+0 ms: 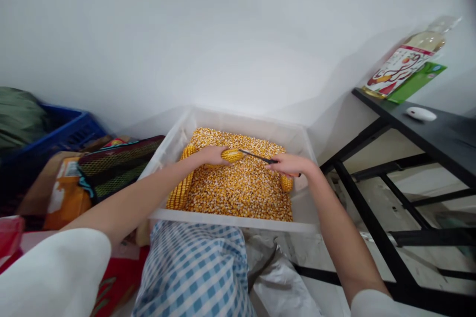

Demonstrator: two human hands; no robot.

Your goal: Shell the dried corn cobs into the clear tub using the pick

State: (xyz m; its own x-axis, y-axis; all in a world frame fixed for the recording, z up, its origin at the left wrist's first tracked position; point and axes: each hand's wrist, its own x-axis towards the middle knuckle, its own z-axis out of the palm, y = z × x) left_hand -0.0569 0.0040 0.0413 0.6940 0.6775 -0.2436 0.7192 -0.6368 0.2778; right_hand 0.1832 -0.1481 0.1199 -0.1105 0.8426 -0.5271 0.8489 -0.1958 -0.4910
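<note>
My left hand (213, 155) is closed around an ear of corn (232, 155), whose yellow end sticks out to the right of the fingers. My right hand (289, 164) grips a screwdriver (256, 157) with a thin dark shaft and a black and orange handle. Its tip reaches the corn; whether it is pressed between the kernels is too small to tell. Both hands are over a translucent plastic bin (230, 216) holding loose corn kernels (238, 190). More ears of corn (181, 188) lie along the bin's left side, and another cob (286, 183) is partly hidden below my right hand.
A black table (446, 126) at the right carries a bottle (403, 62), a green packet (416, 81) and a white mouse (421, 114). At the left are a blue crate (74, 131) and a mesh bag (119, 166). Blue checked cloth (193, 272) lies below the bin, beside silvery bags (284, 285).
</note>
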